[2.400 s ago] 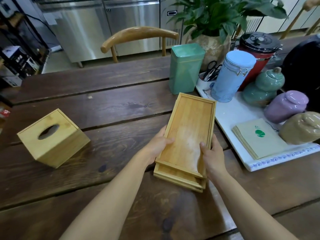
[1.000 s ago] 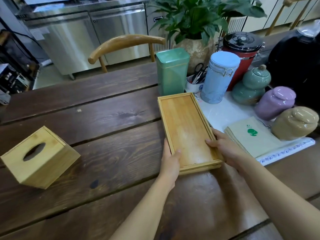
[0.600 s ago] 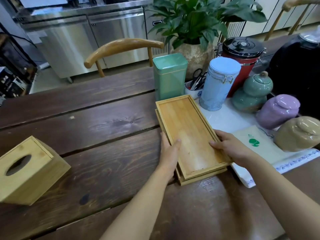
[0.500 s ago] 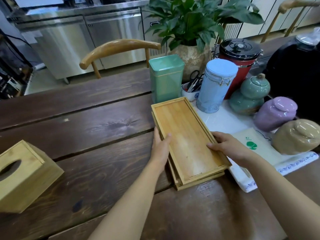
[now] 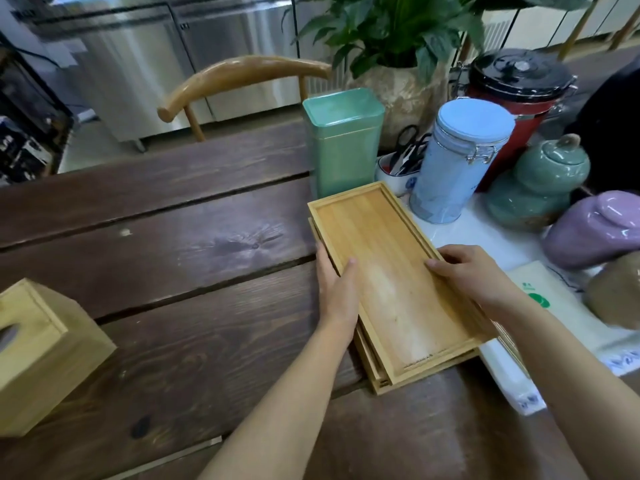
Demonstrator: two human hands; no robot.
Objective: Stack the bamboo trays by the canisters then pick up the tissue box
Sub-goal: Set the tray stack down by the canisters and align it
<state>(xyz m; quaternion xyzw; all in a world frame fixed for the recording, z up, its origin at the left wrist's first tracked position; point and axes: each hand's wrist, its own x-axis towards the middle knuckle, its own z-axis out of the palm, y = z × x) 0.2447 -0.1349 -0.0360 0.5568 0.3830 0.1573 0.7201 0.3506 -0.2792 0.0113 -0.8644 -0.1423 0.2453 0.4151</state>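
While both hands (image 5: 337, 299) clasp the stacked bamboo trays (image 5: 391, 271), tissue box (image 5: 38, 355) well apart

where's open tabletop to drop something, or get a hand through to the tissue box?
Free: the dark plank tabletop between the bamboo tissue box and the stacked bamboo trays, back to the wooden chair. Crowded: right of the trays, the white tray carries the pale blue clip-lid canister, ceramic jars and paper packets; the green tin borders the stack's far end.
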